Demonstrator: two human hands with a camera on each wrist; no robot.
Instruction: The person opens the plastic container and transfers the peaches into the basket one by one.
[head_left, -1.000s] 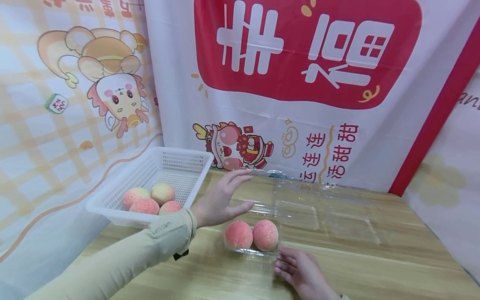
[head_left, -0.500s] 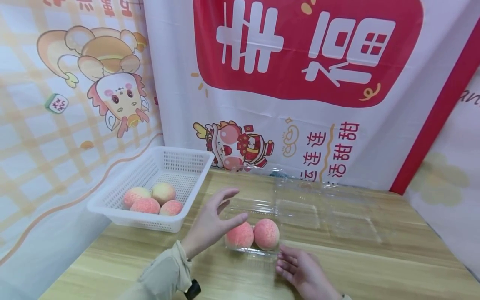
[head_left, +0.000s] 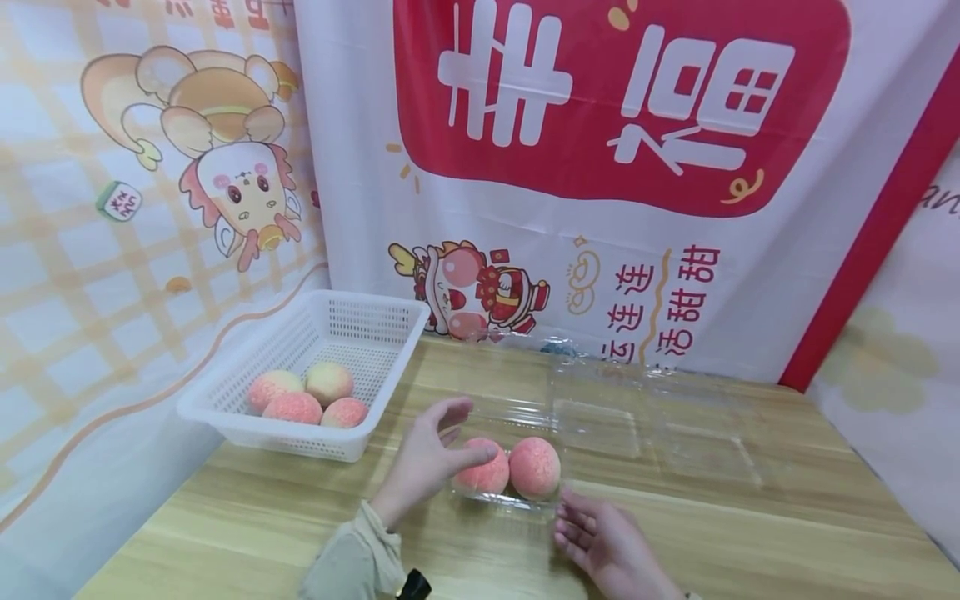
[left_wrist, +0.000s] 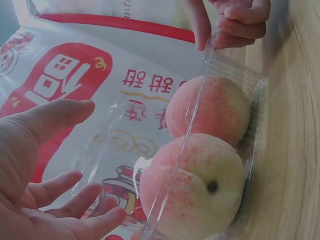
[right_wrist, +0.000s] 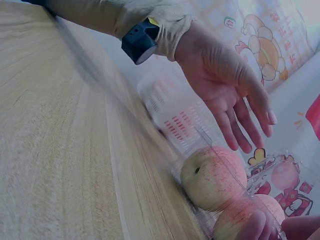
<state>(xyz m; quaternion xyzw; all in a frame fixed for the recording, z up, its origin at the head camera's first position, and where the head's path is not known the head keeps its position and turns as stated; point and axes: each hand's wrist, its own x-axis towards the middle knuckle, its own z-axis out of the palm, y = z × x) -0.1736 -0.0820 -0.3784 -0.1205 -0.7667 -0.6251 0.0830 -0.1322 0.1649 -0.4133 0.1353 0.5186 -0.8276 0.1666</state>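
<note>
Two pink-and-cream peaches sit side by side in the front of an open clear plastic clamshell box. My right hand pinches the box's front right corner, its fingers curled. Over the left end of the box hovers my left hand, thumb and fingers spread with nothing between them. In the head view its thumb covers part of the left peach. The left wrist view shows the left hand apart from the near peach.
A white perforated basket at the left holds several more peaches. Behind and right of the box, more clear plastic containers lie on the wooden table. Printed cloth hangs along the back and left.
My left hand has come back from the box's raised lid toward the front, lowering beside the left peach. My right hand stays at the corner.
</note>
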